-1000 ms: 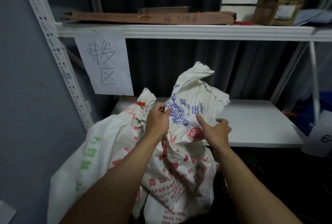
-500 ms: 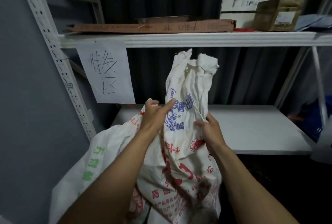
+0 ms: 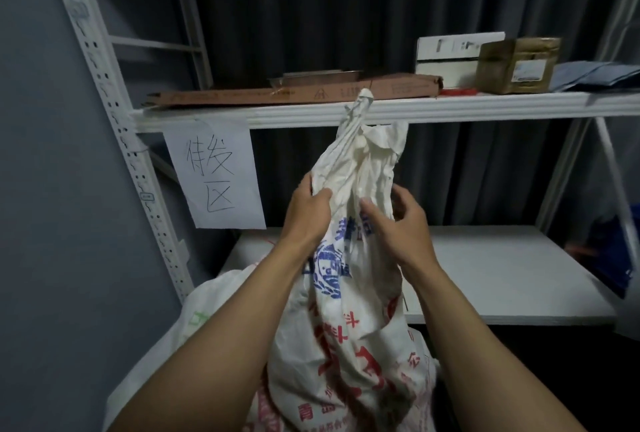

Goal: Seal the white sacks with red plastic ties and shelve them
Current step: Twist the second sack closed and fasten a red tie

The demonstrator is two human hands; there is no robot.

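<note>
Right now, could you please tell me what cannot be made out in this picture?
Head view:
Neck of the second sack: hidden behind the left forearm.
Bottom of the held sack: cut off by the lower edge.
Label on the brown box: too small.
Red ties: none clearly seen; the left hand or right hand may hide one.

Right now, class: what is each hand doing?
Left hand: closed, gripping the gathered neck of the white sack.
Right hand: curled round the same neck, thumb pressing it.
</note>
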